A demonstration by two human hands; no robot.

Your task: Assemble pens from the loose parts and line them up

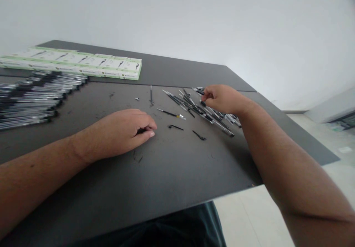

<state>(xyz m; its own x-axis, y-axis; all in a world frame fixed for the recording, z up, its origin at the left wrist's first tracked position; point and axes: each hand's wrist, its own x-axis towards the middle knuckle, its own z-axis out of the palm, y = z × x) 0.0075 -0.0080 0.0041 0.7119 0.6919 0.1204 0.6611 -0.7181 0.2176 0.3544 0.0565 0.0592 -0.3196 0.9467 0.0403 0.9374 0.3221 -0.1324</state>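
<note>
My right hand (220, 98) is closed over the far side of a loose heap of pens and pen parts (206, 117), its fingers pinching a black-ended pen (198, 91). My left hand (130, 131) rests on the table with curled fingers, thumb and forefinger together; whatever they may hold is hidden. Between the hands lie a pen refill (170, 113) with a yellowish section and two small black clip-like pieces, one nearer the left (175, 127) and one nearer the right (199, 135). Farther back are a thin clear pen piece (151, 94) and a small pale tip (137, 99).
Many clear pens with black ends (41, 97) lie in rows at the left. Behind them stands a line of white and green boxes (111, 66). The dark grey table (172, 173) has a seam across it and ends at the right above a pale floor (246, 213).
</note>
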